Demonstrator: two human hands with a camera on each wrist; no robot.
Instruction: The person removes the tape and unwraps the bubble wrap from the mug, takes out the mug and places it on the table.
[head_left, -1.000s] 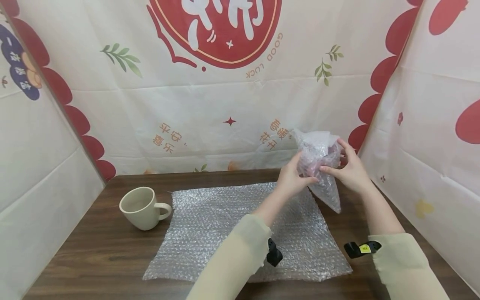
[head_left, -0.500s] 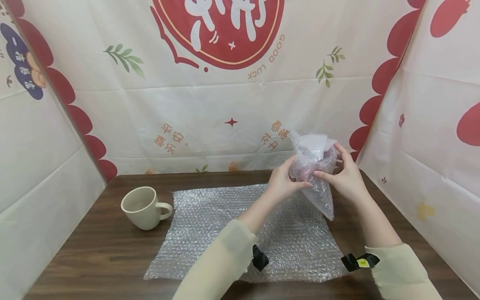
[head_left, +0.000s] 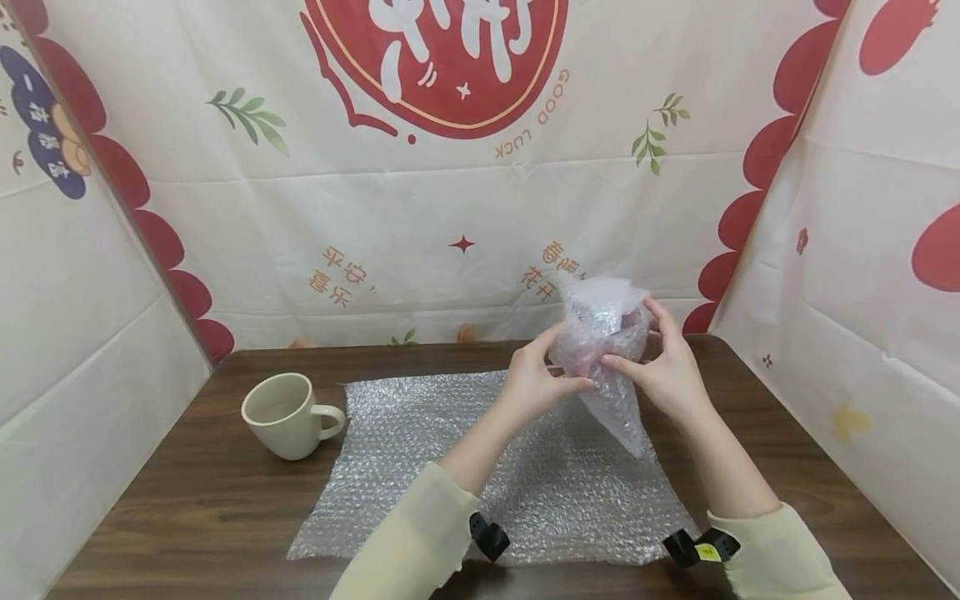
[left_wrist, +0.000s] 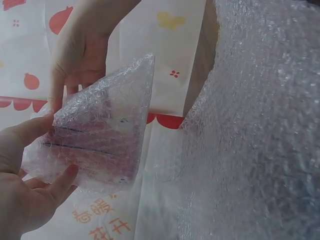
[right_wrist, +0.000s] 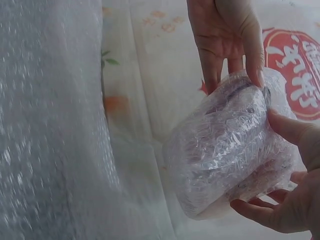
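A bundle of bubble wrap (head_left: 600, 333) is held up between both hands above the far right part of the table. Something pinkish shows faintly through its layers; its kind cannot be told. My left hand (head_left: 534, 382) grips the bundle's left side, thumb toward me. On the other side my right hand (head_left: 667, 367) grips it with the thumb in front and fingers behind. A pointed end of the wrap hangs down below the hands. In the left wrist view the bundle (left_wrist: 100, 135) shows dark lines inside. The right wrist view shows the bundle (right_wrist: 225, 145) rounded and crinkled.
A flat sheet of bubble wrap (head_left: 450, 467) lies across the middle of the brown wooden table (head_left: 187, 492). Left of it stands a beige mug (head_left: 281, 421), its handle toward the sheet. Printed cloth (head_left: 420, 200) walls the table at the back and sides.
Both hands have carried the wrapped bundle left and somewhat toward me, from the table's right side to above the sheet's far right part. The mug and the sheet have stayed put.
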